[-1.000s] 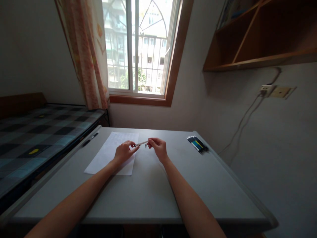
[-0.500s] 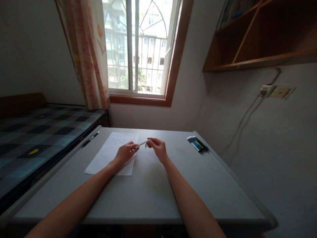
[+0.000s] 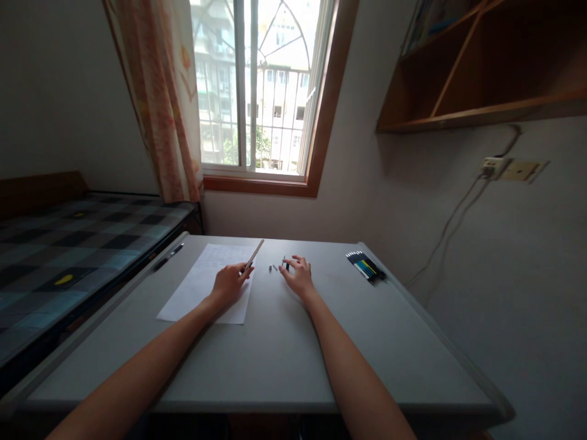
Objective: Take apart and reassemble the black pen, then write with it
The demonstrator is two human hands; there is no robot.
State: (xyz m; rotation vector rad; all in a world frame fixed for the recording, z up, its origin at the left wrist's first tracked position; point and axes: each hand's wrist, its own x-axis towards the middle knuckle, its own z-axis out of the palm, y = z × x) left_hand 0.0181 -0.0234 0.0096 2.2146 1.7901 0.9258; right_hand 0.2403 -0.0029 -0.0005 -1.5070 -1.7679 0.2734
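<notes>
- Near: white desk (image 3: 270,360); paper sheet (image 3: 190,299) under the left hand, faint writing in its far part.
- Left hand (image 3: 228,283): fingers closed round the near end of a slim pale pen barrel (image 3: 255,254). Barrel's long axis slants away and to the right, far end free.
- Right hand (image 3: 299,279): fingers curved, loosely parted, about a small black piece (image 3: 287,266); gripped or merely touched, cannot tell.
- Between hands: dark stub (image 3: 270,269) and thin silvery bit (image 3: 276,267) on the desk, just left of the right fingertips, that hand nearer.
- Farther out: black pen (image 3: 168,257) beyond the sheet's left edge; row of dark pens (image 3: 365,267) well right.
</notes>
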